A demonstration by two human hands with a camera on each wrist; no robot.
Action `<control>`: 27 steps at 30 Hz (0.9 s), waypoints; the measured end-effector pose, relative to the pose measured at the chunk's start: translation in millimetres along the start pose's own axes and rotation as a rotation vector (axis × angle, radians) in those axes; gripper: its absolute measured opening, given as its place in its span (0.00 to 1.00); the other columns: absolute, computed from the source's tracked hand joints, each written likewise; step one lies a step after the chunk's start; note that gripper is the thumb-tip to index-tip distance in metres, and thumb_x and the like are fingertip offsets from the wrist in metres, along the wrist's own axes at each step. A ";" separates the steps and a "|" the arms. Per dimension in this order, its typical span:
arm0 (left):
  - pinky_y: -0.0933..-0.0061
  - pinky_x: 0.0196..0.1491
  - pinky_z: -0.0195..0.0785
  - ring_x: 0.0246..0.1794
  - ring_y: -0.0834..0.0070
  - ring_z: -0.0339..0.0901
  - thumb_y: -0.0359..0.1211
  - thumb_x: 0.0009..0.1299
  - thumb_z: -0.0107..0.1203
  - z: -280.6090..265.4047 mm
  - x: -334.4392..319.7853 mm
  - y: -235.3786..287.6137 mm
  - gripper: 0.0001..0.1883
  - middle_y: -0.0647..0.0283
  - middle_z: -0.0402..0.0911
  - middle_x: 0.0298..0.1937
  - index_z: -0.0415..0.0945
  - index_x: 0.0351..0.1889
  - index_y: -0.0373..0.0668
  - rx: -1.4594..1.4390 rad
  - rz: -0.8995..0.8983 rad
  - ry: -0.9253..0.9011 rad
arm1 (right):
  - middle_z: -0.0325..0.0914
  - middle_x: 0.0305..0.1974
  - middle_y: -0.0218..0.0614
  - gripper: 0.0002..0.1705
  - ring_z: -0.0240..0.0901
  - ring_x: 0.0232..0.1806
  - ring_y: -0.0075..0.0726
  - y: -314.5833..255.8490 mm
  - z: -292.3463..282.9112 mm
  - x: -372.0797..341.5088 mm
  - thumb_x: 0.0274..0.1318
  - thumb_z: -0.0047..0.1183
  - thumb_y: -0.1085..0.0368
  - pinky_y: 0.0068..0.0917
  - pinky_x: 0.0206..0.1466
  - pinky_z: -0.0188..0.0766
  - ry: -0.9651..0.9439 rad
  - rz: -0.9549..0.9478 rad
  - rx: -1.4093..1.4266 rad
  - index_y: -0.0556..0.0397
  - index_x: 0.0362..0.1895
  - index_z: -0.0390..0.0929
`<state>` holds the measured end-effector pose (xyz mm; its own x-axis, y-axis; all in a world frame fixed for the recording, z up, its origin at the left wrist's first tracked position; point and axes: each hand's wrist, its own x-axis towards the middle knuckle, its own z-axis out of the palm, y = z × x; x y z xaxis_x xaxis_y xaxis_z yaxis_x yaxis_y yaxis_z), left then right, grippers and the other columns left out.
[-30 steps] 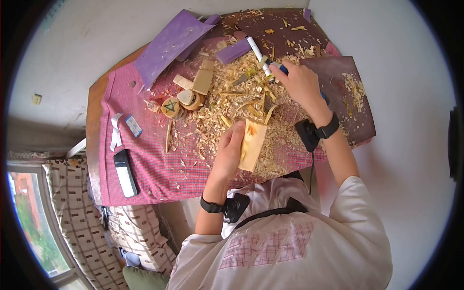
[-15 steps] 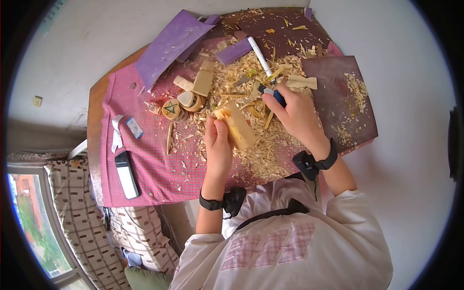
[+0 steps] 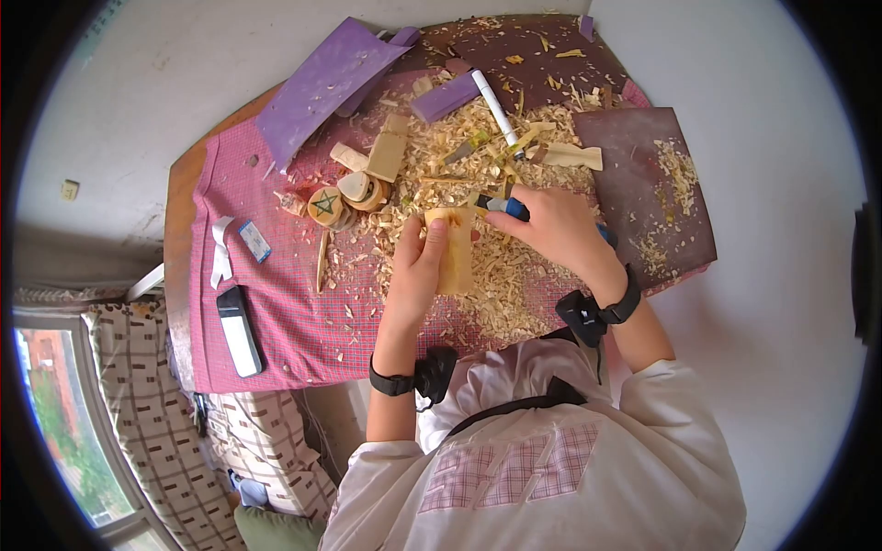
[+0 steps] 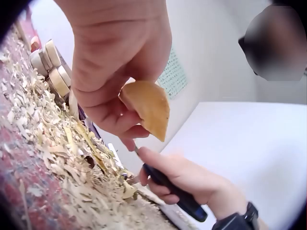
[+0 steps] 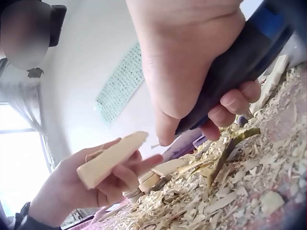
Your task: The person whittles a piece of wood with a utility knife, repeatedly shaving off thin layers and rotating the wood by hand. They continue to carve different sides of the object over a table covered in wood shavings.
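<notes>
A pale half-round block of wood [image 3: 456, 262] is held upright by my left hand [image 3: 415, 275], thumb on its face and fingers behind. In the left wrist view the wood's end [image 4: 149, 103] shows a flat side and a curved side. My right hand [image 3: 556, 234] grips a knife by its thick black and blue handle [image 3: 517, 209]. The short blade points left, close to the wood's upper right edge. Most of the blade is hidden by my thumb in the right wrist view, where the handle [image 5: 225, 72] crosses my palm. Both hands are over a heap of shavings [image 3: 501, 303].
Round wooden pieces, one with a green star [image 3: 325, 206], stand left of the shavings near a rectangular wood block [image 3: 387, 151]. A white marker [image 3: 494, 106] lies behind. Purple boards [image 3: 322, 87], a dark board [image 3: 652, 193] and a phone [image 3: 239, 332] lie on the checked cloth [image 3: 294, 312].
My right hand has brought the knife from the back of the shavings toward the wood. My left hand has raised the wood slightly, turning it to tilt and then stand upright.
</notes>
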<state>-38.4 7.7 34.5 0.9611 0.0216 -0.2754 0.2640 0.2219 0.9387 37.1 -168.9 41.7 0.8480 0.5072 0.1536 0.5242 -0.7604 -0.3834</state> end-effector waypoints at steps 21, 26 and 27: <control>0.81 0.33 0.68 0.31 0.81 0.72 0.37 0.73 0.36 1.2 2.5 11.9 0.13 0.61 0.75 0.38 0.63 0.46 0.37 -0.101 0.315 0.033 | 0.70 0.13 0.42 0.25 0.71 0.18 0.48 -1.4 10.4 -11.3 0.45 0.52 0.41 0.40 0.22 0.65 -0.042 -0.099 -0.085 0.52 0.21 0.71; 0.78 0.34 0.71 0.34 0.77 0.75 0.37 0.73 0.35 -6.0 9.1 8.7 0.13 0.51 0.76 0.44 0.62 0.47 0.37 -0.223 0.202 0.175 | 0.70 0.13 0.41 0.26 0.71 0.17 0.46 0.9 3.9 -13.7 0.47 0.50 0.40 0.37 0.20 0.66 -0.018 -0.175 -0.033 0.52 0.22 0.71; 0.78 0.34 0.71 0.34 0.77 0.75 0.37 0.73 0.35 -6.0 10.4 7.0 0.13 0.51 0.76 0.44 0.62 0.47 0.37 -0.222 0.201 0.175 | 0.70 0.13 0.40 0.26 0.70 0.16 0.46 1.9 4.0 -14.2 0.47 0.50 0.40 0.37 0.19 0.65 0.014 -0.229 -0.007 0.51 0.21 0.70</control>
<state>-27.0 15.3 37.0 0.9586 0.2487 -0.1391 0.0282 0.4028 0.9149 25.8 -176.0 35.2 0.7079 0.6610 0.2488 0.7036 -0.6291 -0.3306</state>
